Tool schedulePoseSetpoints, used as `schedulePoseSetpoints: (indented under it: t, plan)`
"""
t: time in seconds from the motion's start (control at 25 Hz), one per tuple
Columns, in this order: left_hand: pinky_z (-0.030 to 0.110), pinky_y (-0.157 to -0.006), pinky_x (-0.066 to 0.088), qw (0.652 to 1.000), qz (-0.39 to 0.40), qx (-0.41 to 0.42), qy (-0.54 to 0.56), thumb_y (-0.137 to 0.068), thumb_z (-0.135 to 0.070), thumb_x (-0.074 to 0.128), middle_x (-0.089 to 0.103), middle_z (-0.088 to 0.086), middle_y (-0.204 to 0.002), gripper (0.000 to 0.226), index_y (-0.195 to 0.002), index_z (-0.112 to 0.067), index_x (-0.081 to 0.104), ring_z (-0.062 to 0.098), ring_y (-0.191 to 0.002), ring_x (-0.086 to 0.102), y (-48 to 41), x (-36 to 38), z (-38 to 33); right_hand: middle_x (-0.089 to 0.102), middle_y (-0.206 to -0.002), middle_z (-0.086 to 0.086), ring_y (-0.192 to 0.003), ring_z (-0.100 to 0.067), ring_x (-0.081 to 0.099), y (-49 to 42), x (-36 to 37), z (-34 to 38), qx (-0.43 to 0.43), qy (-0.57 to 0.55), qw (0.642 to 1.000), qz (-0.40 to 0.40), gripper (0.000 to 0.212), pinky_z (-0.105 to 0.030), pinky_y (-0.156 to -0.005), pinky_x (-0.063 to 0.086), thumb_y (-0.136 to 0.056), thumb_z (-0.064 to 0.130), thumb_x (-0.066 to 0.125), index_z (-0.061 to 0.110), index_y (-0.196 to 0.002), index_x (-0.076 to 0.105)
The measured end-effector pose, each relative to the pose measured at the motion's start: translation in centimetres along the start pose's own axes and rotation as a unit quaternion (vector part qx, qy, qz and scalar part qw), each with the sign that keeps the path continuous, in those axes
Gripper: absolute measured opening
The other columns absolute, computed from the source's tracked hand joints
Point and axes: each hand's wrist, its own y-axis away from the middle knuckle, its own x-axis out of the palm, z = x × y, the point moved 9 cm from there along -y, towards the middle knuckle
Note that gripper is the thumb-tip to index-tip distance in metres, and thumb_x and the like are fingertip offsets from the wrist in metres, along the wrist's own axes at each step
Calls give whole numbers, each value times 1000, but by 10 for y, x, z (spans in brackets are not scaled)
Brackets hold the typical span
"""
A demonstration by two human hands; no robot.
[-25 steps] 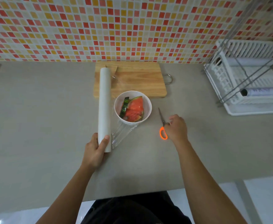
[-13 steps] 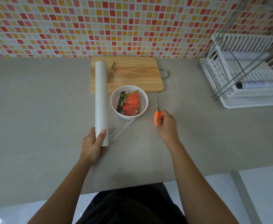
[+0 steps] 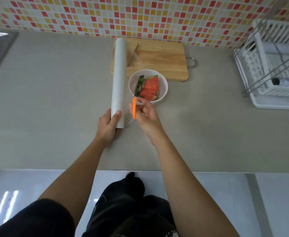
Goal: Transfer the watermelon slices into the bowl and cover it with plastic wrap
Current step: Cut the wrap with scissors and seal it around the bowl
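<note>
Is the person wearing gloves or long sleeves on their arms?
No gloves. The left hand and right hand are both bare, with no rings, watch or bracelets showing. Both forearms are bare too. A dark sleeve shows at the bottom left, on the upper left arm. The right arm shows no sleeve in the picture.

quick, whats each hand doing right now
Left hand: closed around the near end of the plastic wrap roll.
Right hand: closed on the orange-handled scissors, by the bowl.
</note>
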Motion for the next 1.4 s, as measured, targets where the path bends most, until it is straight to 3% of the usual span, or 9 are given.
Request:
schedulePoseSetpoints:
  t: [0.16,0.36,0.52,0.6,0.76,0.84,0.92,1.08,1.4]
  plan:
    - [40,-74,49,1000,1,-4,24,-79,-58,50,63,5,-86,48,-89,-13,62,17,-78,57,-1,0,3,62,-80,0,-70,4,59,26,3,-44,47,20,999,-5,14,-11,-69,44,-85,18,64,23,-95,55]
    - [34,-71,46,999,4,-15,40,-78,-57,52,62,-2,-82,38,-83,-21,62,13,-74,56,-2,-1,4,61,-79,5,-74,6,61,82,4,-101,124,39,991,-10,14,-8,-69,43,-84,29,64,25,-93,54]
    - [37,-74,48,997,19,-25,75,-77,-56,54,63,5,-90,52,-96,-9,64,18,-80,58,-2,2,6,60,-81,9,-72,12,59,107,5,-120,168,47,985,7,23,-4,-66,41,-83,35,64,21,-99,54]
    - [37,-75,49,994,29,-32,96,-79,-54,54,64,5,-91,44,-92,-13,64,18,-82,60,-2,4,6,58,-80,11,-69,15,56,106,5,-121,181,60,982,6,28,-4,-65,41,-84,38,63,19,-102,54]
    - [30,-71,48,991,33,-41,125,-81,-49,55,65,0,-86,30,-85,-21,64,16,-81,61,-3,3,4,66,-104,-7,-97,11,57,100,12,-125,211,49,976,13,26,-11,-75,42,-84,42,60,18,-95,54]
    - [27,-68,48,990,37,-46,130,-81,-48,55,65,-2,-84,29,-83,-21,64,15,-78,61,-3,3,3,60,-116,-9,-104,9,52,99,14,-126,209,43,977,7,22,-11,-77,44,-85,40,60,20,-91,54]
    - [26,-65,47,990,39,-52,122,-81,-50,54,64,-4,-82,30,-82,-21,63,14,-76,60,-3,4,3,63,-111,-5,-101,8,56,96,17,-125,202,46,978,7,20,-11,-76,44,-85,39,59,21,-92,53]
    - [20,-59,45,991,43,-60,113,-81,-53,53,63,-7,-79,33,-81,-21,62,9,-70,59,-1,3,4,52,-76,10,-64,12,52,86,25,-117,180,71,981,16,21,-6,-67,40,-89,38,55,19,-94,50]
    - [24,-55,39,991,42,-78,97,-83,-61,47,56,-10,-72,38,-74,-25,56,9,-63,52,0,4,5,50,-76,7,-68,-1,49,72,25,-106,136,67,988,16,17,-15,-71,40,-91,33,53,17,-91,48]
